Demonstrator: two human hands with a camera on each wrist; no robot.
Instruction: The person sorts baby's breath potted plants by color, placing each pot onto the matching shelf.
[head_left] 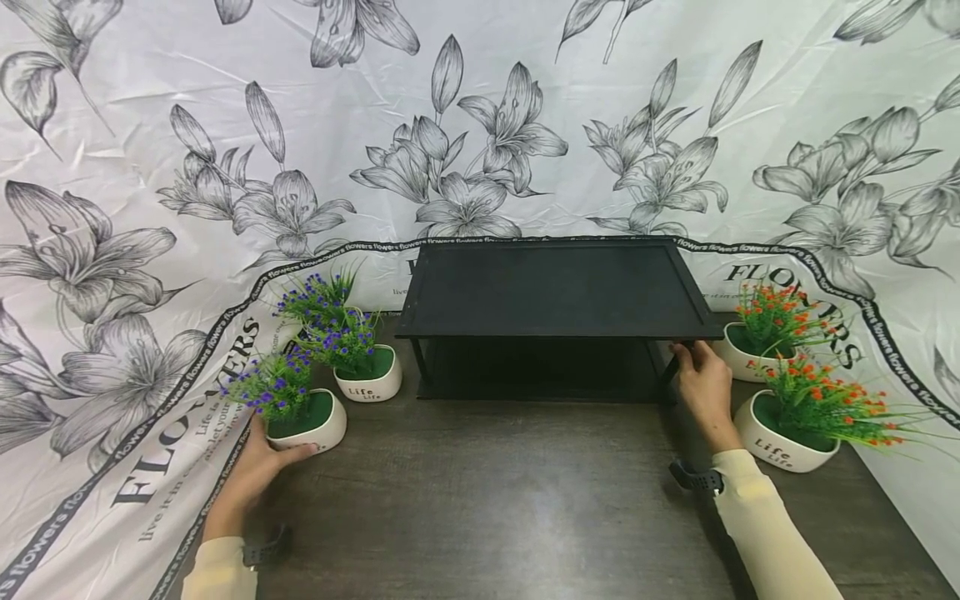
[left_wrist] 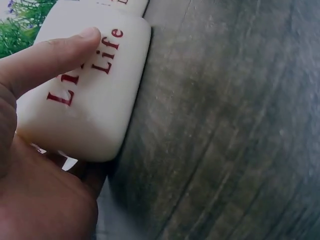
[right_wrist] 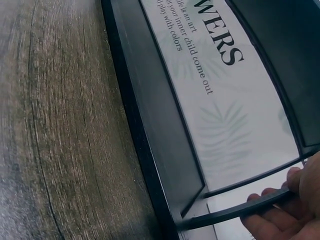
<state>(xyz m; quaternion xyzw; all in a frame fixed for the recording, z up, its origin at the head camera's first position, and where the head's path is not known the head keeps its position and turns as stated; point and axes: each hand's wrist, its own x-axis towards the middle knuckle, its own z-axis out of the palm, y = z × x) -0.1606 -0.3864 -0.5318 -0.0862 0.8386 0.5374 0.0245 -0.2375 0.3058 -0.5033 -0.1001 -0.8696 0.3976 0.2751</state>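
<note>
While left hand (head_left: 255, 467) is gripping front purple-flower pot (head_left: 322, 427) at table's left, thumb across front, right hand (head_left: 703, 387) is curling part-closed around post (right_wrist: 235, 211) of black rack (head_left: 555, 287), standing at back of table (head_left: 525, 492). Uneven tug could be skewing rack into orange-flower pot (head_left: 802, 454); loose grip, tipping purple one. Counting: one rack, two orange pots, two purple pots showing plainly, third purple clump (head_left: 322, 292) behind.

Room to pass lies before the black shelf (head_left: 557, 290); potted flowers (head_left: 309, 413) obstruct both ends.
</note>
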